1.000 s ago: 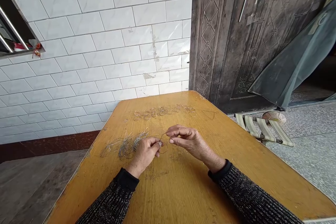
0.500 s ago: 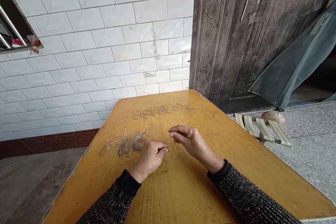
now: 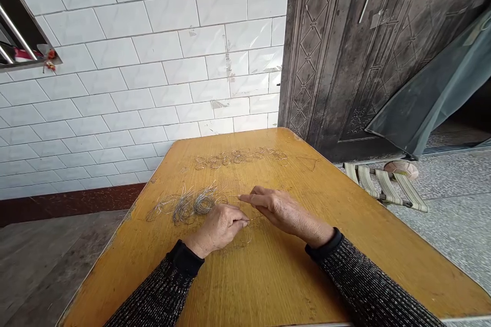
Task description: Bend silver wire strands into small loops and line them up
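Note:
Over the middle of the wooden table (image 3: pixel 268 276), my left hand (image 3: pixel 220 227) pinches a thin wire (image 3: pixel 253 218) between thumb and forefinger. A loop of that wire hangs just below the fingertips. My right hand (image 3: pixel 278 209) is closed to the right of it, fingers pressed together and pointing left, at the wire's other part; its grip is partly hidden. Several coils of grey wire (image 3: pixel 203 202) lie beyond my left hand, with loose ends sticking up. Farther back, a row of thin wire rings (image 3: pixel 238 156) stretches across the table.
A bent bit of wire (image 3: pixel 309 162) lies at the table's far right. White wall tiles (image 3: pixel 172 69) and a dark carved door (image 3: pixel 341 61) stand behind the table. On the floor at the right are a strapped folding stool (image 3: pixel 383 184) and a round pinkish object (image 3: pixel 401 168).
My right hand has turned flatter, and its fingertips have moved left and slightly down. The left hand stays nearly in place, still pinching the wire. The view has shifted slightly.

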{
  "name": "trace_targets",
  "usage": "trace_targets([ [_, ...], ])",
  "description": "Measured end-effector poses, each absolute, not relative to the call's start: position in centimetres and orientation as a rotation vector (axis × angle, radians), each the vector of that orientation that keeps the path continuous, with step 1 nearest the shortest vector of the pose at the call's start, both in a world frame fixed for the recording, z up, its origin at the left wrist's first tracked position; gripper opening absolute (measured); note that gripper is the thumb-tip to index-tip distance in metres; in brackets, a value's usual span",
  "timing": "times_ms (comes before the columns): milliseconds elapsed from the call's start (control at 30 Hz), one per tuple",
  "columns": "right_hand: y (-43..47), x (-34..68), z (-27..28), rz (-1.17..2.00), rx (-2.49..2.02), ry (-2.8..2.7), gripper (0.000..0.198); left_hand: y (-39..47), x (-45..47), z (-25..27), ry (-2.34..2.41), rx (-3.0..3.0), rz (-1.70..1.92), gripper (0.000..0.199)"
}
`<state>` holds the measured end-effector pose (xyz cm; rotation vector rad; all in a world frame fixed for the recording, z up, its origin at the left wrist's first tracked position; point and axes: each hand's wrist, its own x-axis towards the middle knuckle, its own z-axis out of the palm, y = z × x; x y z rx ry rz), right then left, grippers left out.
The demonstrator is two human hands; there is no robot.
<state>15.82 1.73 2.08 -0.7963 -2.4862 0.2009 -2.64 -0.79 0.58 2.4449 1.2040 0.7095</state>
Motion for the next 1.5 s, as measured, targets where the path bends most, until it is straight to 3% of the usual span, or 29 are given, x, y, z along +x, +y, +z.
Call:
trace_targets([
  [367,1.3,15.5,1.9,0.074,-0.747,-2.598,0.028,-0.4,-3.4,0.7,1.318,1.926,0.531,0.018],
  [567,2.1,14.5,0.2,0.072,-0.888,-2.452,0.033,0.0,-3.2,0.4,1.351,1.534,0.813,0.013],
  [800,3.2,13.6,-1.0,0.201,-1.001,-2.083,0.029,0.2,-3.3,1.0,0.989,0.861,1.113,0.036],
  [867,3.3,13.5,-0.8,0.290,-1.021,-1.968,0.028,0.2,-3.1,1.0,0.923,0.737,1.188,0.032],
  [967,3.4,13.6,-0.4,0.444,-1.067,-1.812,0.028,0.1,-2.3,0.6,0.918,0.739,1.280,0.011],
  [1333,2.7,12.5,-0.5,0.225,-0.998,-1.846,0.027,-0.2,-0.3,-0.2,0.997,0.705,1.442,0.020],
  [1500,2.1,12.3,-0.3,0.391,-0.862,-1.804,0.024,0.1,-0.3,-0.1,0.913,0.583,1.522,0.013],
])
